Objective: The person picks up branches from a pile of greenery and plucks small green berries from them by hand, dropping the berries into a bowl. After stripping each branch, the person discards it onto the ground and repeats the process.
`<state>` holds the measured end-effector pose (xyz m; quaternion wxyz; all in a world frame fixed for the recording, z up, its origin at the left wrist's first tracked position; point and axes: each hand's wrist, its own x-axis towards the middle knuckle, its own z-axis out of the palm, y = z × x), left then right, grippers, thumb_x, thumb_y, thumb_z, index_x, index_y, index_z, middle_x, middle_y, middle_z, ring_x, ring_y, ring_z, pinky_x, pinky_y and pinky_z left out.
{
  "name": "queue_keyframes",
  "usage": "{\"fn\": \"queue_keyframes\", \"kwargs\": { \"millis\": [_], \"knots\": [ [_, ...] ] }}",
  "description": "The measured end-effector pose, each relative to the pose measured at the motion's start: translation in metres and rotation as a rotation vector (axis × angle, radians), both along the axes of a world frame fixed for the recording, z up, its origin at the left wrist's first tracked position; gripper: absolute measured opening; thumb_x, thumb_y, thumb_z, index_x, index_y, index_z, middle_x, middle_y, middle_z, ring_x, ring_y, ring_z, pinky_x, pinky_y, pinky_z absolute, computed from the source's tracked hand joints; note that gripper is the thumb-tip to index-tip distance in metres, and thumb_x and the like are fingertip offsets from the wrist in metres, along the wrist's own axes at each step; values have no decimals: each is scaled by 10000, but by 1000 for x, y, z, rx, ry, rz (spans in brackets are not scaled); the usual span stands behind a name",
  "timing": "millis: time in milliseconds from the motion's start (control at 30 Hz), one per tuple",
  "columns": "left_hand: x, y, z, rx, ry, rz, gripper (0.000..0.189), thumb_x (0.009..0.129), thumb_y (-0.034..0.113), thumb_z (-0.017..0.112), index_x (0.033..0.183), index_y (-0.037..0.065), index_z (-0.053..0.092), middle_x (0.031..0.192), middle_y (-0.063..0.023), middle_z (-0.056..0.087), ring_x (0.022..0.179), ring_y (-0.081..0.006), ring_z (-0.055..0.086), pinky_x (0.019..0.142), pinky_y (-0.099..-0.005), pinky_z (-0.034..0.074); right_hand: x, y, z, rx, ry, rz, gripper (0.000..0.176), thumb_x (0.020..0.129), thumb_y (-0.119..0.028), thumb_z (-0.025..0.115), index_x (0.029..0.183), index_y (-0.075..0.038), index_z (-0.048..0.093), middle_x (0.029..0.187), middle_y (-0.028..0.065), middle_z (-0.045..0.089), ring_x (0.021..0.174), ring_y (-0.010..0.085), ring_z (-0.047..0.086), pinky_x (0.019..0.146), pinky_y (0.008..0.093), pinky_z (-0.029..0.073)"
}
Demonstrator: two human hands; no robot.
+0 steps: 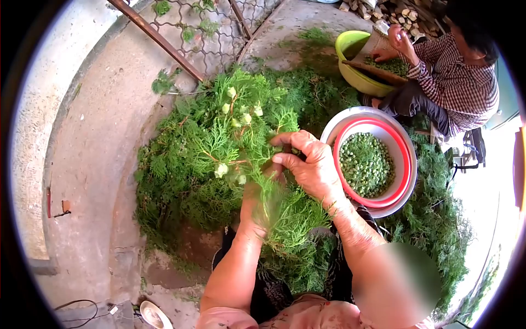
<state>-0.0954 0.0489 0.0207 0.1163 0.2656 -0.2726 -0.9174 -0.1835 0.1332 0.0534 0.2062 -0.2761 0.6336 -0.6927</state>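
Note:
A leafy green branch (219,142) with several pale green cones (221,170) is held up in front of me. My left hand (263,192) is wrapped round its stem, partly hidden by the foliage. At the branch's right side, my right hand (309,164) has thumb and forefinger bent toward each other among the sprigs; what lies between the fingertips is too small to make out. Just right of that hand, a red-rimmed basin (405,164) of small green cones (366,164) sits inside a larger metal basin (415,181).
Cut branches (170,186) are heaped ahead and to both sides. At the upper right a seated person (466,82) works over a woven tray (378,71) on a yellow-green tub (350,46). A wire mesh frame (159,41) stands at the top, with firewood (405,16) behind.

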Motion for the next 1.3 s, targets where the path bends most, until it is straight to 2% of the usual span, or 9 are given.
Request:
{"fn": "queue_keyframes", "kwargs": {
  "millis": [133,333,433,600,767,867,1000,1133,1300],
  "knots": [
    [1,3,9,-156,-14,-38,217,854,209,600,1009,65,555,751,67,485,619,-10,437,498,-155,318,-1,0,1,53,178,-34,158,794,51,567,946,13,544,726,65,510,542,129,602,408,241,453],
    [1,-9,-2,27,122,-136,232,826,216,629,994,72,560,756,58,507,629,-29,446,507,-183,344,1,0,3,-62,-237,-74,108,868,-125,552,934,-42,530,656,-5,512,529,72,473,463,208,387],
    [1,-6,-4,-191,-75,-84,220,808,256,643,943,93,585,734,60,492,620,-35,434,511,-188,336,0,-2,-10,-82,-446,-138,141,906,-197,500,931,-58,514,662,-12,489,506,65,444,398,207,330],
    [5,-5,-13,-175,-101,-76,208,799,271,652,905,102,595,705,65,481,608,-28,429,527,-170,336,-19,-2,-20,-534,-659,-202,157,891,-189,520,909,-35,493,758,51,518,544,124,509,430,247,391],
    [3,-2,0,-136,-103,-8,207,784,256,670,888,98,584,738,60,490,648,-38,442,543,-176,347,-18,-1,-6,-500,-795,-155,181,851,-196,584,923,-41,524,834,87,584,575,127,531,445,256,392],
    [5,-10,-9,-156,-97,-70,192,795,255,655,880,100,579,759,57,494,664,-44,448,551,-183,359,-19,4,-21,-472,-744,-46,147,839,-194,604,863,-53,569,738,52,585,540,111,515,435,232,365],
    [6,-9,-2,-197,-23,-136,201,821,271,621,896,92,567,780,24,519,696,-64,482,576,-194,388,-15,5,-16,-116,-667,2,126,851,-162,587,809,-43,588,661,10,556,489,73,464,403,184,318],
    [3,-3,9,-274,95,-223,253,850,318,578,911,75,546,866,-44,559,738,-82,517,583,-197,427,-15,3,-21,-219,-717,124,115,843,-72,576,936,-18,616,691,55,607,503,108,538,400,196,368],
    [7,-15,3,-248,118,-388,261,871,318,549,903,59,547,912,-84,577,703,-71,516,557,-191,431,-13,6,-10,-290,-781,169,97,848,-54,561,909,11,600,674,78,609,517,140,578,413,213,415]
  ]
}}
